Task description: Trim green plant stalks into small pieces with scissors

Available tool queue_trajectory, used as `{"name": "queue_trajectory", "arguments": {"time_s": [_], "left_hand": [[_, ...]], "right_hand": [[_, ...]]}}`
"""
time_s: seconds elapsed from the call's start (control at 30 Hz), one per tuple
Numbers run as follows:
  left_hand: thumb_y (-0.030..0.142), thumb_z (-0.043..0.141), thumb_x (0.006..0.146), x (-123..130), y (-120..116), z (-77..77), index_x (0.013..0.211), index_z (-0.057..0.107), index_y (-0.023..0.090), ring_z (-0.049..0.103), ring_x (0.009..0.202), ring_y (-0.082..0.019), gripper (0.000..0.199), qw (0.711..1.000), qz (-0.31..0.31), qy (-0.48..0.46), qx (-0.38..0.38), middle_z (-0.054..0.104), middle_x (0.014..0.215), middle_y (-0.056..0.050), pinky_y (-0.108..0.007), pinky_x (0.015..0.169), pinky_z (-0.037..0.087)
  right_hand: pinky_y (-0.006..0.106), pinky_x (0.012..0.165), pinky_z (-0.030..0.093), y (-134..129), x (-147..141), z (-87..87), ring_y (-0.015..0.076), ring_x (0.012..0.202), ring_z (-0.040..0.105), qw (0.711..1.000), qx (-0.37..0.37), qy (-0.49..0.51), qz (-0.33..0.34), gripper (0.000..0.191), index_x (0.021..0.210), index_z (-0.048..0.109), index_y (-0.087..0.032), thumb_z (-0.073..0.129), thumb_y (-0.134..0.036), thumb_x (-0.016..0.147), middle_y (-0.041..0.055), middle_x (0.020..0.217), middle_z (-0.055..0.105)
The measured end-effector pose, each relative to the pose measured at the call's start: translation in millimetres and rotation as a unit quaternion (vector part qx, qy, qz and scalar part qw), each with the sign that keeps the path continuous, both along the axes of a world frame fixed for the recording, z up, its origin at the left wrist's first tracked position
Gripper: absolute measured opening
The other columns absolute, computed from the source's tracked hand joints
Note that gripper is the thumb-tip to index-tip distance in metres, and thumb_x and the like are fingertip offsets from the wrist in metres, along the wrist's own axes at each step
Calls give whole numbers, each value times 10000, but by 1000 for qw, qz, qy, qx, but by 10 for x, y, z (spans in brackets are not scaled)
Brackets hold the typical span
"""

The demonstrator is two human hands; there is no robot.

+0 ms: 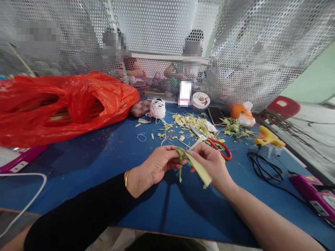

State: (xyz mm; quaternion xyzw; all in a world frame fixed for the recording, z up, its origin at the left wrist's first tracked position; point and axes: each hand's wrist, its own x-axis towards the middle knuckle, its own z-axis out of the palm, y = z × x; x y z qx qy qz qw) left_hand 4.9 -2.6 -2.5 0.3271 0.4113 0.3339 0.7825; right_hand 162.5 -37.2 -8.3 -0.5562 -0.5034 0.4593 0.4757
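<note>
My left hand (157,165), with a gold bangle at the wrist, pinches a green leaf strip (179,153) that loops around its fingertips, one end hanging below. Close against it, my right hand (210,162) has its fingers closed on a pale yellow-green leaf strip (200,168), whose wide end slants down toward me. Both strips meet between the hands, where the fingers partly hide them. Just beyond my right hand lie scissors with red handles (222,148), partly covered by that hand. Cut leaf scraps (193,122) are heaped behind them.
A red plastic bag (112,94) fills the left side. White string (157,108), a ribbon spool (201,100) and a dark phone (216,115) sit at the back. On the right are a yellow glue gun (269,137), its black cable and a purple power strip (312,190). People sit behind the perforated screen.
</note>
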Motion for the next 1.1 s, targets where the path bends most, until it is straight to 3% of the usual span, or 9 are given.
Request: {"name": "queue_trajectory", "arguments": {"time_s": [0.27, 0.37, 0.5, 0.67, 0.77, 0.93, 1.1], "left_hand": [[53, 623, 738, -10, 53, 52, 642, 646, 126, 577, 469, -66, 123, 999, 26, -8, -41, 628, 575, 2, -151, 503, 496], [45, 624, 730, -11, 68, 37, 640, 642, 125, 581, 478, -69, 121, 998, 38, -13, -45, 627, 575, 4, -159, 526, 503], [56, 624, 726, -14, 79, 3, 665, 651, 129, 597, 507, -82, 98, 997, 53, -12, -46, 637, 601, 4, -174, 538, 510], [64, 648, 695, -13, 73, -26, 657, 649, 121, 590, 533, -83, 69, 999, 39, -10, -33, 641, 626, -6, -169, 538, 493], [56, 655, 673, -3, 60, -32, 633, 636, 124, 573, 542, -79, 81, 999, 34, -23, -17, 632, 624, -3, -163, 539, 472], [54, 631, 691, 7, 52, -47, 627, 624, 125, 539, 543, -73, 95, 998, 21, -52, -19, 601, 599, 7, -162, 521, 433], [46, 631, 675, -1, 60, -67, 645, 625, 131, 532, 546, -70, 90, 998, 7, -60, -35, 604, 612, 10, -160, 525, 427]], "right_hand": [[251, 546, 509, -35, 103, 78, 127, 601, 605, 979, 119, -101, 130, 91, 846, 585, -192, 528, -249, 888, 8, 746, 642], [276, 658, 533, -16, 158, 87, 144, 740, 639, 944, 217, -182, 171, 207, 1006, 638, -201, 457, -151, 917, 42, 889, 673], [305, 761, 537, 9, 188, 63, 180, 909, 659, 857, 357, -324, 182, 277, 1082, 656, -217, 484, -90, 907, 74, 1031, 681], [319, 623, 495, -2, 195, 38, 180, 704, 639, 687, 501, -506, 146, 242, 1086, 663, -138, 481, -93, 932, 92, 887, 715], [326, 614, 476, -32, 175, 62, 179, 666, 619, 622, 544, -546, 138, 185, 1009, 684, -96, 527, -80, 913, 89, 803, 708], [350, 739, 480, -47, 126, 83, 192, 771, 637, 599, 574, -535, 161, 103, 906, 690, -110, 594, -82, 880, 88, 920, 729], [343, 740, 449, -33, 104, 58, 190, 791, 618, 633, 552, -511, 182, 161, 896, 671, -125, 517, -90, 925, 78, 920, 723]]}}
